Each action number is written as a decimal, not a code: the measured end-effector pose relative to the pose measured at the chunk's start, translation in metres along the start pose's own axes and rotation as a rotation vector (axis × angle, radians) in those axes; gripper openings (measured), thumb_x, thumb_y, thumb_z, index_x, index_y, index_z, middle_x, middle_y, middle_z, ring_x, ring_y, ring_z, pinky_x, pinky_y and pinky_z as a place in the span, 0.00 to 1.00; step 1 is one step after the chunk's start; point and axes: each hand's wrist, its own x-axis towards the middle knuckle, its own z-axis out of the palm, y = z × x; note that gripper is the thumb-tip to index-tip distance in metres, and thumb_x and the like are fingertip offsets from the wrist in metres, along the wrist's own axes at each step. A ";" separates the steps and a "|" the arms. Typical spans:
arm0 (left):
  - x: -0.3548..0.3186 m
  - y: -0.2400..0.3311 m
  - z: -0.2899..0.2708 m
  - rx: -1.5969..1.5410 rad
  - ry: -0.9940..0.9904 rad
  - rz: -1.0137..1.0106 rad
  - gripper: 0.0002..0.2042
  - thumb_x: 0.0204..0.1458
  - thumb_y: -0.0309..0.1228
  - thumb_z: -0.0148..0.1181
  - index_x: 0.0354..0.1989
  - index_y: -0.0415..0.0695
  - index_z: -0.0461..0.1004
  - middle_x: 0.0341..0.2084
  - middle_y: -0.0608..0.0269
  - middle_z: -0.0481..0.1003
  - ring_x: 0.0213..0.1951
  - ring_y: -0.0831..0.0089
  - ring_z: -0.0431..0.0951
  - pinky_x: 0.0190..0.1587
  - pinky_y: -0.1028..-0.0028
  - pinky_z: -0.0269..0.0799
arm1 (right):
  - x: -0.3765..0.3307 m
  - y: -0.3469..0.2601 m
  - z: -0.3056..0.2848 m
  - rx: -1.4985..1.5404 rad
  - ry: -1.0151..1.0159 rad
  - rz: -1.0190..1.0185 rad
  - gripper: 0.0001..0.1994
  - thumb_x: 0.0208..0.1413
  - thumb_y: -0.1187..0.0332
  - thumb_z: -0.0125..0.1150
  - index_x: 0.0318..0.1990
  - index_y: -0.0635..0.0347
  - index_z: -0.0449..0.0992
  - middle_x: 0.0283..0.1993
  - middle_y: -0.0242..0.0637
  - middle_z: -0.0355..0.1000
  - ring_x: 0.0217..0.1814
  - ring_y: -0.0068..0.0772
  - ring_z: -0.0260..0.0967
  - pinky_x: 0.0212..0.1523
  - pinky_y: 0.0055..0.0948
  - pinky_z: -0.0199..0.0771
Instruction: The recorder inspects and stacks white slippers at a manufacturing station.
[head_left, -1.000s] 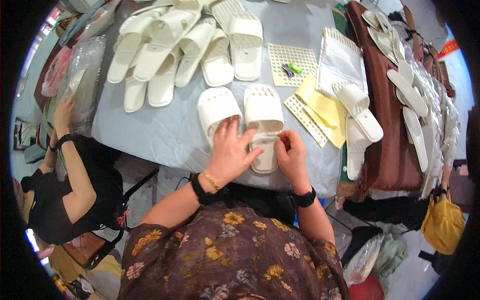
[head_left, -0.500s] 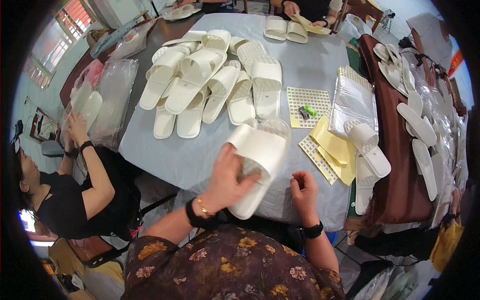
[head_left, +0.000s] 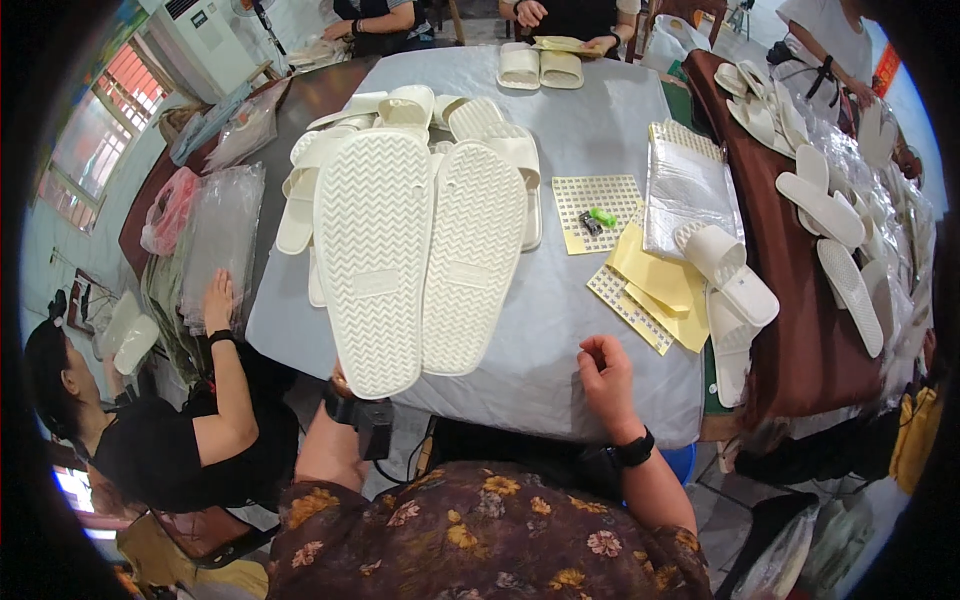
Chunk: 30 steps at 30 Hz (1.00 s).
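Two white slippers hang side by side over the near left of the table, their zigzag-patterned soles turned toward me: a left one (head_left: 375, 240) and a right one (head_left: 470, 255). My left hand (head_left: 341, 382) grips them from behind; the soles cover nearly all of its fingers. Beyond them, partly covered, lies a pile of white slippers (head_left: 408, 105). My right hand (head_left: 608, 375) rests near the table's front edge, fingers loosely curled, nothing visible in it. Closest to that hand are yellow sticker sheets (head_left: 650, 290), with a small black-and-green object (head_left: 598, 220) on another sheet (head_left: 572, 232).
At right, a silvery plastic packet (head_left: 690, 200) and a slipper pair (head_left: 735, 290) lie beside a brown padded bench (head_left: 770, 370) loaded with slippers. At left, a co-worker's hand (head_left: 219, 300) touches clear plastic bags (head_left: 215, 240). Another slipper pair (head_left: 540, 67) sits at the far edge.
My left hand has swung the slippers to the left and turned them, so the soles now face me instead of the strap side. My right hand stays about where it was.
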 end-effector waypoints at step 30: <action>0.038 -0.024 0.051 0.905 0.317 0.186 0.21 0.55 0.32 0.61 0.56 0.36 0.69 0.48 0.56 0.75 0.44 0.67 0.77 0.47 0.68 0.73 | -0.002 0.007 -0.008 -0.020 0.037 -0.020 0.04 0.54 0.77 0.59 0.37 0.65 0.74 0.31 0.39 0.72 0.31 0.29 0.71 0.35 0.27 0.72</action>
